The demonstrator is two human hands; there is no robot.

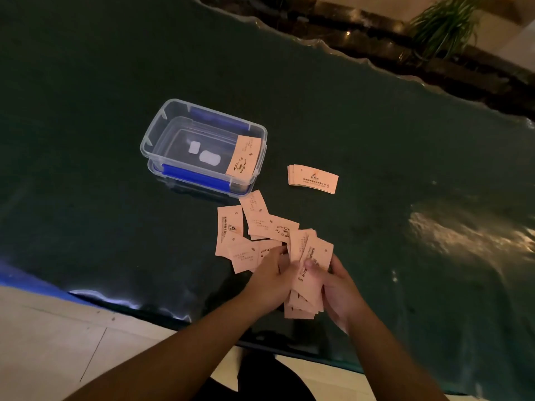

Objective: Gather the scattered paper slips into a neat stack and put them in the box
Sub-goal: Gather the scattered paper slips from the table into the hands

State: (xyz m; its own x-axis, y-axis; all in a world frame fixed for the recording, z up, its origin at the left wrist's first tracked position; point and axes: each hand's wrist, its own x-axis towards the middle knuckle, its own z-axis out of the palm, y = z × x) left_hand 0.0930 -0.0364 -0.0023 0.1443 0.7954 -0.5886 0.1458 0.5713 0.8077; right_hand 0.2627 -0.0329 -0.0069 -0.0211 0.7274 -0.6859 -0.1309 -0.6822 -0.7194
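Several peach paper slips (260, 224) lie overlapping on the dark table, just below the box. My right hand (338, 287) grips a loose bundle of slips (308, 273), held upright and uneven. My left hand (269, 276) rests against the left side of that bundle, its fingers over the slips on the table. A neat small stack of slips (313, 179) lies apart to the right of the box. The clear plastic box (156, 131) with blue clips stands open on its lid, and a stack of slips (243, 158) leans at its right end.
The dark green glossy table (405, 169) has a wavy far edge and a near edge close to my arms. A potted plant (443, 27) stands beyond the far edge. Light floor tiles (58, 337) show at lower left.
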